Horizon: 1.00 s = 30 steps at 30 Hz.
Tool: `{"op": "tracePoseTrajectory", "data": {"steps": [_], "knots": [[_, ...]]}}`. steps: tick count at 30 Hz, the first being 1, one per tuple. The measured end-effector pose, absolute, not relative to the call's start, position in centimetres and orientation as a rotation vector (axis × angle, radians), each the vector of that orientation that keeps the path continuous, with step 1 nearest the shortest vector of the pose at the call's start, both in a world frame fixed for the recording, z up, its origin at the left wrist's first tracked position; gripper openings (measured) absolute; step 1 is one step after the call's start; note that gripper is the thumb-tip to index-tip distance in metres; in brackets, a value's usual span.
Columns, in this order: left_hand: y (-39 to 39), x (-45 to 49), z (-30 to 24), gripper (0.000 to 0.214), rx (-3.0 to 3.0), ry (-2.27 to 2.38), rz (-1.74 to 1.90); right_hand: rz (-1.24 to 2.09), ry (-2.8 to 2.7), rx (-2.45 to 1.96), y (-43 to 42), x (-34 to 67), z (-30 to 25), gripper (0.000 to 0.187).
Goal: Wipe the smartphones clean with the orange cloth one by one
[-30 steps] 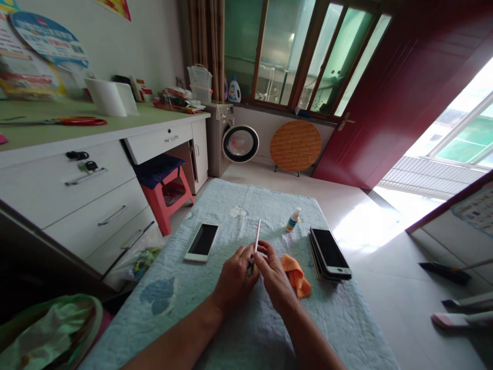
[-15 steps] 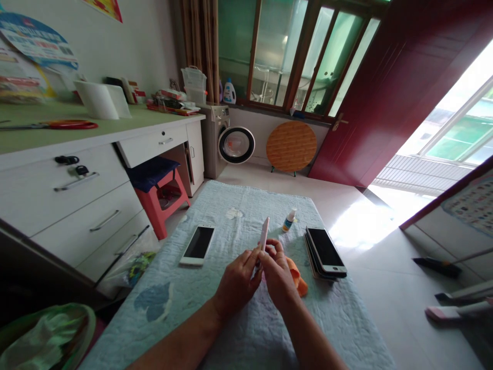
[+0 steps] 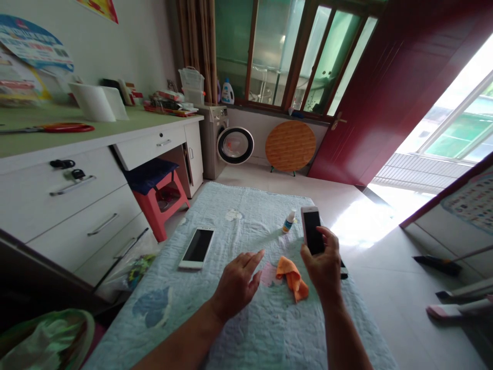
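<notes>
My right hand (image 3: 325, 259) grips a smartphone (image 3: 312, 230) with a pale frame and dark screen, tilted up above the right side of the cloth-covered table (image 3: 246, 205). Behind that hand, the stack of phones (image 3: 344, 271) is mostly hidden; only a corner shows. Over the middle of the table hovers my left hand (image 3: 239, 280), fingers apart and holding nothing. An orange cloth (image 3: 292, 277) lies crumpled between my hands. To the left, a white smartphone (image 3: 197, 248) rests flat, dark screen up. A small spray bottle (image 3: 288, 221) stands upright beyond the orange cloth.
A desk with drawers (image 3: 103, 223) and a red stool (image 3: 162, 205) stand on the left. Farther back are a washing machine (image 3: 211, 139) with its door open and a round wooden tabletop (image 3: 290, 146). A lined bin (image 3: 87, 329) sits at lower left.
The phone has moved from between both hands to the right, now in my right hand alone, over the phone stack. My left hand has let go, and the orange cloth is uncovered.
</notes>
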<state>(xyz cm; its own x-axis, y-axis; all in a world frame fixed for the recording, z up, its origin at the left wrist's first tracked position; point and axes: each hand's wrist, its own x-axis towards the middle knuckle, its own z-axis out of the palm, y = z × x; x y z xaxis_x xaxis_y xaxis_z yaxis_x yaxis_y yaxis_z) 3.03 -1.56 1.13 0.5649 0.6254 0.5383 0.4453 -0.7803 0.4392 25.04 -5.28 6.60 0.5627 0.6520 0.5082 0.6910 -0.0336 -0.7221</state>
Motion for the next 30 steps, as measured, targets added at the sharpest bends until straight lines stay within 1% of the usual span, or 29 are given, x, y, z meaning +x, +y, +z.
{"op": "tracePoseTrajectory", "data": {"steps": [1,3,6,10,24,30], "knots": [[-1.5,3.0,1.1,0.049,2.545,0.886,1.019,-0.16,-1.128,-1.81,-5.3,26.1,6.7,0.05],[-1.5,3.0,1.2,0.049,2.542,0.878,1.008,-0.234,-1.138,-2.01,-5.4,28.0,6.7,0.05],[-1.5,3.0,1.3,0.048,2.541,0.876,1.01,-0.202,-1.109,-2.289,-5.6,29.6,6.2,0.053],[-1.4,2.9,1.3,0.046,2.55,0.877,1.021,-0.118,-1.121,-2.468,-5.7,30.2,5.5,0.057],[-1.4,2.8,1.2,0.044,2.562,0.875,1.018,-0.111,-1.126,-2.613,-5.8,30.5,5.1,0.061],[-1.4,2.8,1.1,0.042,2.565,0.88,1.026,-0.105,-1.112,-2.67,-5.8,30.1,4.9,0.075]]}}
